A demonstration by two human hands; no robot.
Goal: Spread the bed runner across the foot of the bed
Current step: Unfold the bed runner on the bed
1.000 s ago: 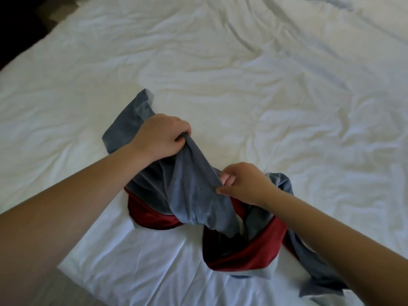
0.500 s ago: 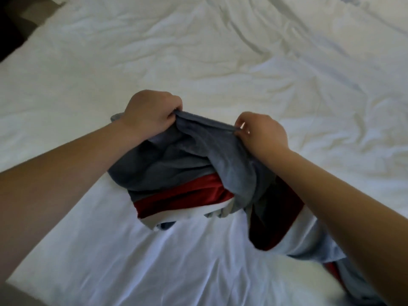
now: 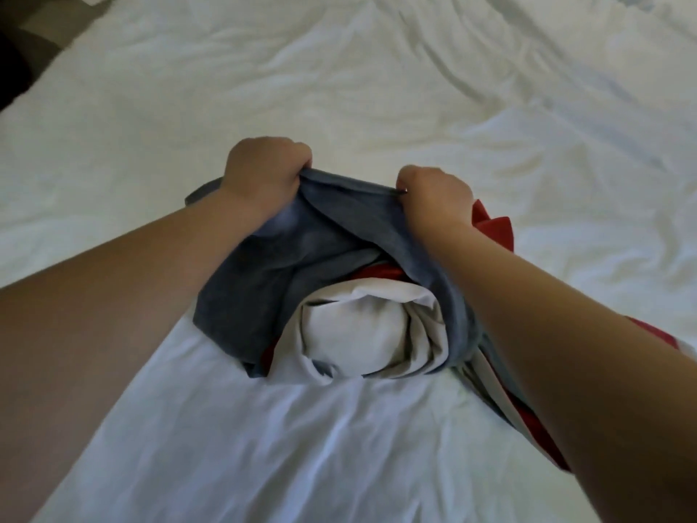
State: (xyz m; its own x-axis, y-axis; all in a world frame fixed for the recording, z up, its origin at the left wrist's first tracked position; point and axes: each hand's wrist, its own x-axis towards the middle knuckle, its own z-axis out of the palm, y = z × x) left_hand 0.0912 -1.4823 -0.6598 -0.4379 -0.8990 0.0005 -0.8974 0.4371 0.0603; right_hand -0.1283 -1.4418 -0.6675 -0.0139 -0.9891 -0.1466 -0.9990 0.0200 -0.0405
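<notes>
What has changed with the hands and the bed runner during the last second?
The right hand moved forward, level with the left hand, so the grey edge of the bed runner now stretches between them; its white underside came into view. Both hands still grip it, bunched on the sheet.

Grey-blue, red and white bed runner [image 3: 264,296] on a plain white bed sheet [image 3: 377,88]

Bed [image 3: 490,152] fills most of the frame; its white sheet [image 3: 301,447] is creased throughout. Upper left corner: a dim strip of floor [image 3: 56,24], possibly tiled, too dark to confirm. Lighting soft, brightest at upper right.
</notes>
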